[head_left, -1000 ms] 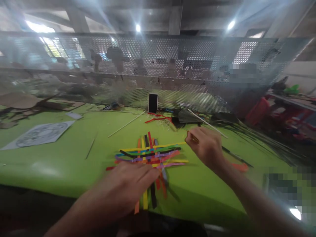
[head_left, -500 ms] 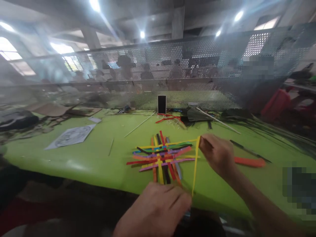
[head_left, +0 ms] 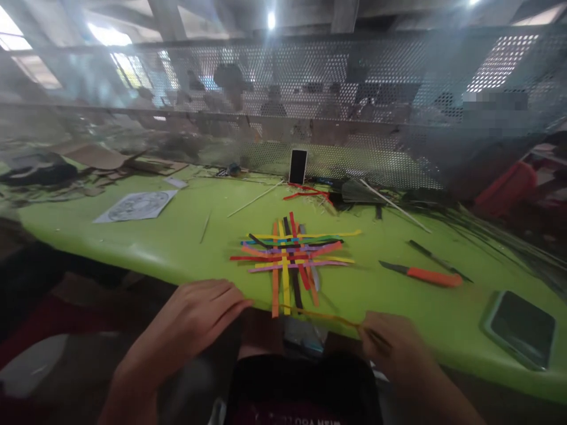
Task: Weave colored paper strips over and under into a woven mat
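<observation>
Colourful flat strips crossed over one another form a woven lattice (head_left: 290,257) on the green table, loose ends sticking out on all sides. At the table's front edge, left of the lattice, my left hand (head_left: 199,316) lies with its fingers stretched out and nothing visible in them. My right hand (head_left: 392,339), near the front edge on the right, is closed on one end of a yellow-orange strip (head_left: 325,317). That strip runs leftward, low along the edge, to the lattice's lower strip ends. Its far end lies apart from my left fingertips.
An orange-handled knife (head_left: 432,276), a thin dark tool (head_left: 436,258) and a phone (head_left: 522,330) lie to the right. Another upright device (head_left: 298,167) leans at the perforated screen. A printed sheet (head_left: 137,206) lies left; dark fibres (head_left: 478,215) spread at back right.
My right hand has come down and toward me with the strip, which was raised and folded beside the lattice. My left hand has moved left. The view has tilted down, uncovering the knife and phone.
</observation>
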A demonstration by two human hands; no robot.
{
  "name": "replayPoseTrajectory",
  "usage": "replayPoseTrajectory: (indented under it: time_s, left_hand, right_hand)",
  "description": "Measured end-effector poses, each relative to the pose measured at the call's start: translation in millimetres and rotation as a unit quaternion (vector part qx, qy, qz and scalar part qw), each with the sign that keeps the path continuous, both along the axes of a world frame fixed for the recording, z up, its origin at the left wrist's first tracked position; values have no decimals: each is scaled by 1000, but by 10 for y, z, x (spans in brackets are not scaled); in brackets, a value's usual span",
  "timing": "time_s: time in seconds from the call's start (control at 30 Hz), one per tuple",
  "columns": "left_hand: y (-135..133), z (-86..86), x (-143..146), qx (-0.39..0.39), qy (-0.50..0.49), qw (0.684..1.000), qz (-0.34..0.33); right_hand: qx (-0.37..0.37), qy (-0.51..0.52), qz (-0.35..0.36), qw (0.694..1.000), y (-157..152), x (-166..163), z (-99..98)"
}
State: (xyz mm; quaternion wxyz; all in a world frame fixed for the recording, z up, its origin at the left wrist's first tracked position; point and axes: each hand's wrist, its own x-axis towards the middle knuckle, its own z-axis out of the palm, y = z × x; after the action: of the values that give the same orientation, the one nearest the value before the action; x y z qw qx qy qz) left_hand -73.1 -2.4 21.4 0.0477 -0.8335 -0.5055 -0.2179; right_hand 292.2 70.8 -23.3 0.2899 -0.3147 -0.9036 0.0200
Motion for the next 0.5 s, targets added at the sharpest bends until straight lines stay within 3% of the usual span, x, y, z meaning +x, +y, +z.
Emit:
replayPoseTrajectory:
  time_s: [0.2,0.33,0.4,0.5]
  left_hand:
    - [140,-74,-32,79,33,996,-7]
    - [278,-148,0,80,20,996,-44]
    - [406,-200,10,61,-4,997,-39]
    - [591,-174,22,7,-55,998,10]
  right_hand:
    - [-104,-32,67,992,-67,112,-43]
    - [-172,-12,89,981,-203,194,-54]
    - [-201,-1,72,977,-231,231,-38]
    - [-229,33,-34,972,-174,305,3]
